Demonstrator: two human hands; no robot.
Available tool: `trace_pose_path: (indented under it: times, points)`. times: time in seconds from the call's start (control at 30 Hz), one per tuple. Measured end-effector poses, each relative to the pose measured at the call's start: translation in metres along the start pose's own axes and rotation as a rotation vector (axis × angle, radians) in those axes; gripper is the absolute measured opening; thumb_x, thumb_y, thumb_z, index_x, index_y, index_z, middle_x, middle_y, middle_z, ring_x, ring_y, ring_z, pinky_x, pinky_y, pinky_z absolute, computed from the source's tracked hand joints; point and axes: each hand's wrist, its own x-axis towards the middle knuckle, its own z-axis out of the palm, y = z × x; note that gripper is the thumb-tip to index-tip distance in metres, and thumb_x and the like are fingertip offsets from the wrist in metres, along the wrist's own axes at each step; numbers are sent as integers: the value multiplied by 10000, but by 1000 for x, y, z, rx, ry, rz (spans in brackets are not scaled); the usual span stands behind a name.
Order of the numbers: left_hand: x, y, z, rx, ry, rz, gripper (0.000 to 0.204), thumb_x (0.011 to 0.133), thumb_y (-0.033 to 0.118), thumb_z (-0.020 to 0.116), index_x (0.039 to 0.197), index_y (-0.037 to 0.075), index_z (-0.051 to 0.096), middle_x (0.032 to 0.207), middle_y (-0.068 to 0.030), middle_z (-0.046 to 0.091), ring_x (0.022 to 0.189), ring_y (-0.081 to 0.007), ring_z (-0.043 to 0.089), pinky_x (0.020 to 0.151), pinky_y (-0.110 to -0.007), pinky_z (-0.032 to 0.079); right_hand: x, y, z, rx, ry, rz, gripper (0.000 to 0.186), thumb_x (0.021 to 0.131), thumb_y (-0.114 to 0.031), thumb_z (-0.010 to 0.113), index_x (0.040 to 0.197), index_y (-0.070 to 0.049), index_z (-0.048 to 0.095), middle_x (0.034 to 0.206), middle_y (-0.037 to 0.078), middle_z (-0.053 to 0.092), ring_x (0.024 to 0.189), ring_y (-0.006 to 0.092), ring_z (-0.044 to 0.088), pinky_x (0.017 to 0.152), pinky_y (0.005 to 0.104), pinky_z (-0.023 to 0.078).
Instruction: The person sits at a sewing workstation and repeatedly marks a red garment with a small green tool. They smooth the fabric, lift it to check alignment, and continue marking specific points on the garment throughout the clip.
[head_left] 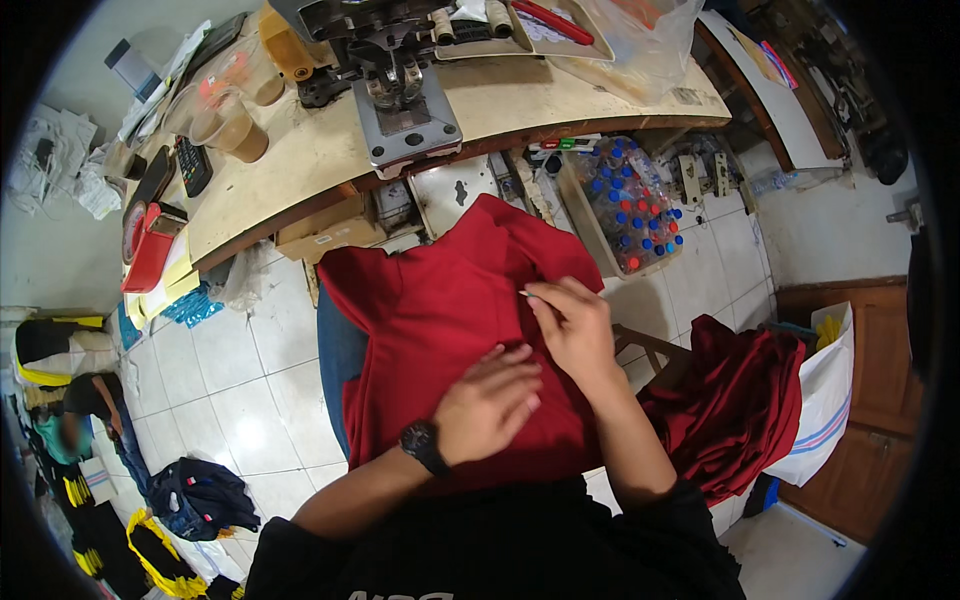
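A dark red garment (pixel 420 330) lies spread across my lap over blue fabric (pixel 333 370). My left hand (pixel 480 410), with a black watch on its wrist, is over the garment's lower middle, fingers extended and slightly blurred. My right hand (pixel 568 330) pinches a small, thin, pale item (pixel 524 295) at the garment's upper right; its kind is too small to make out.
A worktable (pixel 230 210) ahead holds a machine (pixel 400 100), cups (pixel 230 135) and a tray (pixel 580 45). Below are a bottle crate (pixel 580 200) and boxes. Red cloth (pixel 720 410) lies at right. Another person (pixel 90 420) is at left, near a backpack (pixel 200 495).
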Motion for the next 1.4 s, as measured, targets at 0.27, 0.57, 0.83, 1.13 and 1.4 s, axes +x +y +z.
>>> trace_pose_path:
  times: [0.27, 0.57, 0.83, 1.13, 1.4]
  points:
    - [54, -75, -41, 312, -21, 28, 755, 864, 389, 837, 1505, 69, 599, 1662, -77, 485, 1592, -342, 343, 1255, -601, 312, 20, 17, 23, -46, -102, -20, 155, 911, 8, 723, 1059, 10, 771, 958, 187, 737, 860, 400, 729, 774, 469, 595]
    - [51, -90, -31, 294, -58, 34, 920, 805, 428, 872, 1578, 67, 527, 1742, -60, 386, 1645, -330, 255, 1292, -611, 235, 21, 27, 23, -115, -145, -99, 144, 906, 5, 715, 1041, 24, 764, 965, 193, 723, 862, 395, 730, 766, 465, 602]
    - [52, -85, -34, 295, -118, -19, 998, 750, 423, 899, 1591, 55, 508, 1755, -82, 356, 1659, -308, 228, 1305, -618, 194, 38, 20, 33, -451, -314, -234, 166, 936, -93, 626, 993, 19, 734, 981, 207, 731, 863, 394, 748, 781, 483, 622]
    - [50, -82, -32, 301, -100, -12, 1120, 694, 398, 911, 1643, 54, 427, 1756, -121, 343, 1657, -329, 237, 1304, -629, 179, -4, 18, 4, 52, -1, 109, 145, 935, -23, 767, 1078, -21, 788, 897, 134, 724, 746, 232, 719, 638, 311, 574]
    - [51, -80, -32, 334, -92, -8, 1081, 697, 448, 892, 1625, 93, 467, 1754, -107, 342, 1653, -324, 242, 1287, -674, 199, -25, 11, 6, 120, -66, 52, 133, 927, -7, 749, 1057, -9, 778, 938, 130, 733, 789, 253, 748, 680, 340, 598]
